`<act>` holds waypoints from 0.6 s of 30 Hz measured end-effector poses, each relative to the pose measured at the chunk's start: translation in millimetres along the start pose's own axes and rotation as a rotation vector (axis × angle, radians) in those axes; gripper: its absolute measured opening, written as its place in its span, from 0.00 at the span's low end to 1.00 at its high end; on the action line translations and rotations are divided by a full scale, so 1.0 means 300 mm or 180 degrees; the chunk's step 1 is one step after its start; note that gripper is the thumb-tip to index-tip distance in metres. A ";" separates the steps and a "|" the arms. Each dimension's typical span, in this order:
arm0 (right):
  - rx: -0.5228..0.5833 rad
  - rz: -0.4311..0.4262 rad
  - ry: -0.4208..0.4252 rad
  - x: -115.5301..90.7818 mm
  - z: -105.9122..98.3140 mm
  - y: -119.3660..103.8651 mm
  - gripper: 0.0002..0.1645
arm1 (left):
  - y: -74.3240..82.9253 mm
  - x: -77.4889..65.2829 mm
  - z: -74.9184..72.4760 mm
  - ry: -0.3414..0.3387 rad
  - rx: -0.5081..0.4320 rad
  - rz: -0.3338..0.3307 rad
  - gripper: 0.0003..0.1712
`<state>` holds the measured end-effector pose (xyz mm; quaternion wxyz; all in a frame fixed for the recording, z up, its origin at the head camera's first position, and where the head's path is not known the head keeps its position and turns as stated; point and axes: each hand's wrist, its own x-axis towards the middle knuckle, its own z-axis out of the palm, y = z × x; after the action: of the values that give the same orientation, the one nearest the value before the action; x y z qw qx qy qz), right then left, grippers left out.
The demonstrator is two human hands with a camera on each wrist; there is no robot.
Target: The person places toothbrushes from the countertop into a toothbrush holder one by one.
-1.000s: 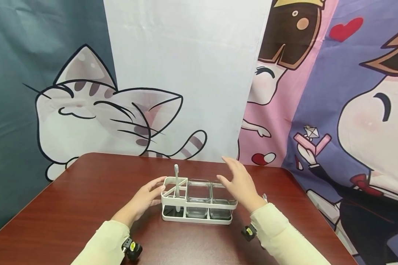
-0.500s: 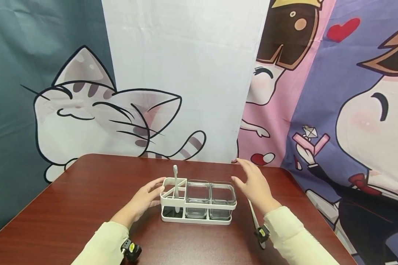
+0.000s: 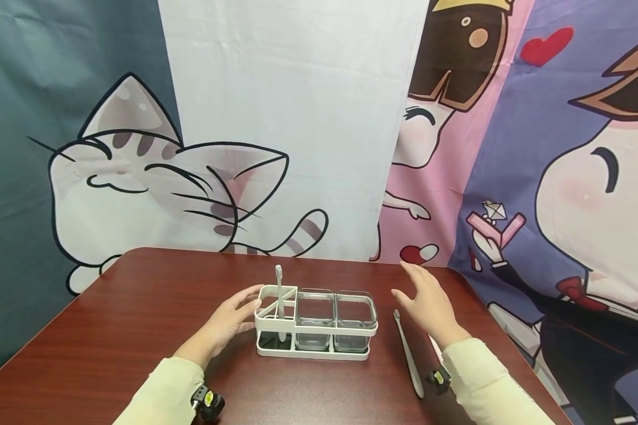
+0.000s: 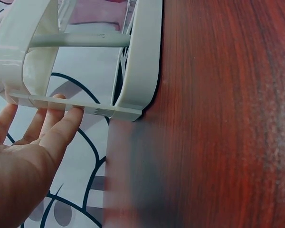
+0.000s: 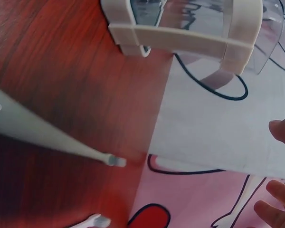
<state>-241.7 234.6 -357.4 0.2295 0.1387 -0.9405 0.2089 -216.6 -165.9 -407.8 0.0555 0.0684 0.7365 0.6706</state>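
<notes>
My left hand [image 3: 228,321] rests its fairly straight fingertips against the left end of a white toothbrush rack [image 3: 313,356]; the left wrist view shows the fingers at its end bar [image 4: 97,110]. One pale toothbrush [image 3: 280,301] stands upright, slightly tilted, in the rack's left compartment. Two clear cups [image 3: 315,307] sit in the other slots. My right hand [image 3: 430,307] hovers to the right of the rack, fingers spread, holding nothing. Below it lies a grey toothbrush [image 3: 408,354]; a second, whitish toothbrush [image 5: 95,221] lies beside it, partly hidden by my wrist in the head view.
The dark red wooden table [image 3: 154,319] runs back to a hanging cloth backdrop [image 3: 298,118] printed with cartoon figures. Its right edge slopes away beyond my right sleeve [image 3: 489,383].
My right hand has moved right, away from the rack, uncovering the right cup and the toothbrushes on the table. The left hand stays at the rack's end.
</notes>
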 end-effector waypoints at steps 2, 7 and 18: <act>-0.0002 0.0077 -0.0045 -0.004 0.001 0.018 0.40 | 0.000 -0.003 -0.001 -0.0005 0.0041 0.0002 0.30; -0.0005 0.0310 -0.0170 -0.013 0.003 0.067 0.40 | 0.001 -0.007 0.001 -0.0007 0.0075 -0.0015 0.30; 0.0074 0.0673 -0.0375 -0.034 0.003 0.137 0.39 | 0.005 -0.008 -0.002 -0.0052 0.0045 0.0000 0.30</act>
<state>-247.8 271.7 -376.7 0.1490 0.0533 -0.9592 0.2343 -214.2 -166.6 -406.3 0.0610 0.0743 0.7408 0.6648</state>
